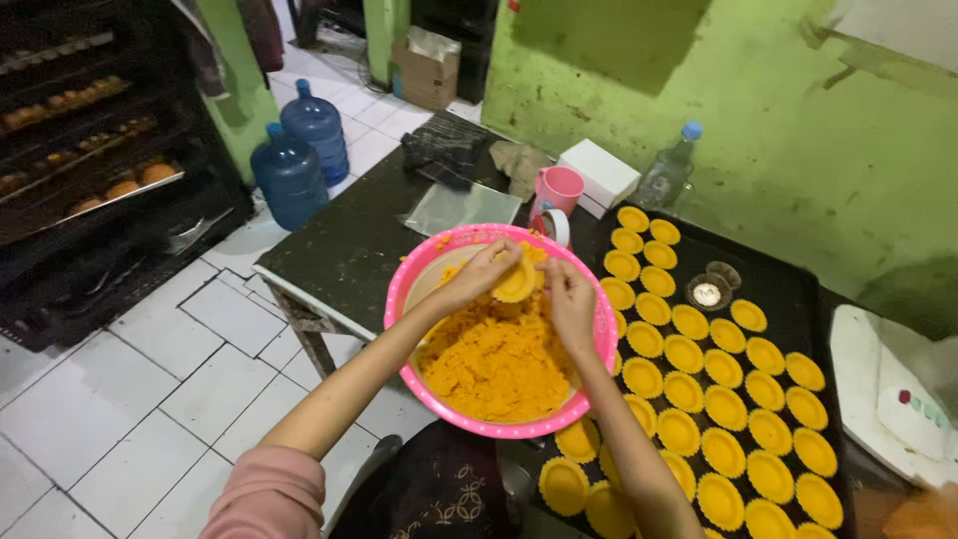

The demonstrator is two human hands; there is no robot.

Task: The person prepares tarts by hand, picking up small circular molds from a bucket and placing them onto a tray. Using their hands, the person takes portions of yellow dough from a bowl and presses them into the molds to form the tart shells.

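A pink plastic bowl [419, 274] holds a heap of crumbly orange dough [494, 364]. Over its far side my left hand [477, 277] cradles a small round dough shell [515, 284], and my right hand [569, 299] presses against the shell from the right. Both hands touch the shell. To the right lies a black baking tray [788, 289] with several rows of shaped orange shells [723, 407]. Two small metal moulds [711, 289] stand on the tray's far part.
A pink mug [559, 188], white box [599, 172], clear plastic bottle [667, 170] and folded cloths sit at the dark table's far end. Two blue water jugs [299, 160] stand on the tiled floor. A rack with baked goods [80, 150] fills the left. A white scale [898, 399] is at right.
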